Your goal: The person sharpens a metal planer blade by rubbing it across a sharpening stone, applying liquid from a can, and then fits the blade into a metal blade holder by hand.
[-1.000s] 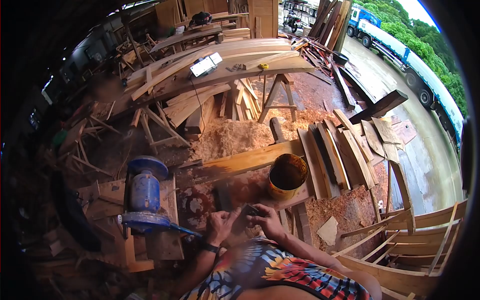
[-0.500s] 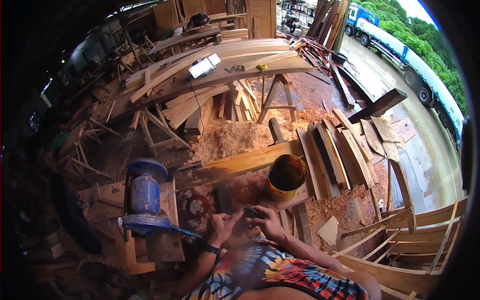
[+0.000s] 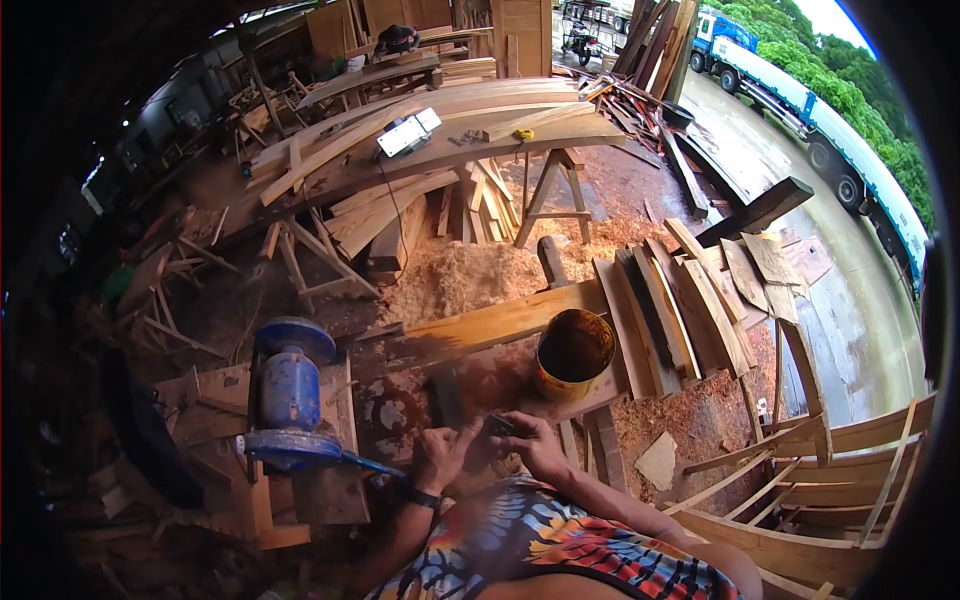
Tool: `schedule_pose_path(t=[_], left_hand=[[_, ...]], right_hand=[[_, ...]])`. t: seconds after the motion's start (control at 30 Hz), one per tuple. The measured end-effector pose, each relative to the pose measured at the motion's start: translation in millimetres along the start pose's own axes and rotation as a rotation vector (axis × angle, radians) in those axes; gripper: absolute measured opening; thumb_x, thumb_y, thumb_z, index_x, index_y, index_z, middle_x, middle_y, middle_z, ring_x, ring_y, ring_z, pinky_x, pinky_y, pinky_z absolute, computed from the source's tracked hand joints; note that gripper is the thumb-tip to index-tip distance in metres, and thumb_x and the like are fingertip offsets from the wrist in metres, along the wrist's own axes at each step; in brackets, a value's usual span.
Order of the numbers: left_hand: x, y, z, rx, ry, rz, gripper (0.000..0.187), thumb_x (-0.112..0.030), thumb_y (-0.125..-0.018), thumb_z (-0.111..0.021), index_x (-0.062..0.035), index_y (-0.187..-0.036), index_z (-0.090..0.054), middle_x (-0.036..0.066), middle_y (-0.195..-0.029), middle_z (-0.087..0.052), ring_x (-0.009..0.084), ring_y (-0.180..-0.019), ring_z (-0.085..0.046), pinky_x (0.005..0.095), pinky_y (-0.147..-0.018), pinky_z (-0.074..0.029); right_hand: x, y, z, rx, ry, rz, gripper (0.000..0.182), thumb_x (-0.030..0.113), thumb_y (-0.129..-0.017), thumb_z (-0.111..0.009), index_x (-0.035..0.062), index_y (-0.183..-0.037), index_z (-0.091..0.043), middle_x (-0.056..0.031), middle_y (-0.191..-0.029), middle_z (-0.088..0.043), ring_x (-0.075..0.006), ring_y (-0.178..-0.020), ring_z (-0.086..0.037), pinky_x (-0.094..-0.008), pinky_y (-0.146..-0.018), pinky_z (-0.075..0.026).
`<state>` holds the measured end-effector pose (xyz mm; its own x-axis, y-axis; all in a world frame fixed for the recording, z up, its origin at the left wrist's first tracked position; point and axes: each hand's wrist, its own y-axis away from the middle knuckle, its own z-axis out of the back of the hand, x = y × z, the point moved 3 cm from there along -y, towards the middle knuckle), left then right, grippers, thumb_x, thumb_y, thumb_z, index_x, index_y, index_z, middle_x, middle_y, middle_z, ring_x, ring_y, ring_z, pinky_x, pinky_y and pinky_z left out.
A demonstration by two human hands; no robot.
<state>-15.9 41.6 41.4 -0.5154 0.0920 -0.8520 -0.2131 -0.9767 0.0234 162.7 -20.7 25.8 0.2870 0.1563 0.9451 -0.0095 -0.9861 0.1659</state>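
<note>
Close in front of my body, both hands meet over a small dark flat piece (image 3: 501,424). My right hand (image 3: 537,447) is closed on it, thumb and fingers pinching its right side. My left hand (image 3: 440,456) is closed, fingers curled in, with its thumb stretched toward the piece; whether it touches cannot be made out, and what lies inside those fingers is hidden. A dark band circles the left wrist. Left of my hands stands a blue bench grinder (image 3: 290,392). Just beyond my right hand is a stained yellow bucket (image 3: 575,352) with dark contents.
Several boards (image 3: 672,315) lie side by side right of the bucket. A long workbench (image 3: 590,130) carries planks and a white lamp-like box (image 3: 409,132). Wood shavings (image 3: 455,275) cover the ground. A person (image 3: 397,40) bends over at the back; a truck (image 3: 800,110) stands outside.
My hands stay almost in place; the dark piece looks slightly tilted between them. Otherwise the scene is the same.
</note>
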Motion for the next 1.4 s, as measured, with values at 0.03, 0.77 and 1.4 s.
schedule_pose_path(t=[0.03, 0.77, 1.4], left_hand=[[0, 0, 0, 0.003, -0.006, -0.001, 0.079, -0.064, -0.087, -0.069, 0.0013, -0.048, -0.047, 0.007, -0.045, -0.035, 0.0134, -0.047, -0.035, 0.0408, -0.046, -0.030], [0, 2, 1, 0.055, -0.072, 0.009, 0.084, -0.070, -0.087, -0.065, 0.0035, -0.048, -0.053, 0.012, -0.043, -0.039, 0.0195, -0.044, -0.042, 0.0418, -0.047, -0.035], [-4, 1, 6, 0.078, -0.223, 0.018, 0.080, -0.066, -0.093, -0.055, 0.0031, -0.052, -0.058, 0.025, -0.053, -0.052, 0.0405, -0.052, -0.059, 0.0481, -0.055, -0.044]], right_hand=[[0, 0, 0, -0.001, 0.008, 0.002, 0.029, 0.008, -0.090, -0.071, 0.0018, -0.118, -0.065, 0.0001, -0.086, -0.066, -0.0072, -0.073, -0.059, -0.0230, -0.061, -0.043], [14, 6, -8, 0.015, 0.123, -0.005, 0.032, 0.010, -0.088, -0.075, 0.0006, -0.117, -0.065, -0.0019, -0.086, -0.067, -0.0090, -0.076, -0.060, -0.0263, -0.073, -0.051], [8, 5, -7, 0.029, 0.176, 0.046, 0.033, 0.013, -0.088, -0.075, -0.0007, -0.116, -0.065, -0.0038, -0.088, -0.069, -0.0102, -0.078, -0.062, -0.0277, -0.074, -0.052]])
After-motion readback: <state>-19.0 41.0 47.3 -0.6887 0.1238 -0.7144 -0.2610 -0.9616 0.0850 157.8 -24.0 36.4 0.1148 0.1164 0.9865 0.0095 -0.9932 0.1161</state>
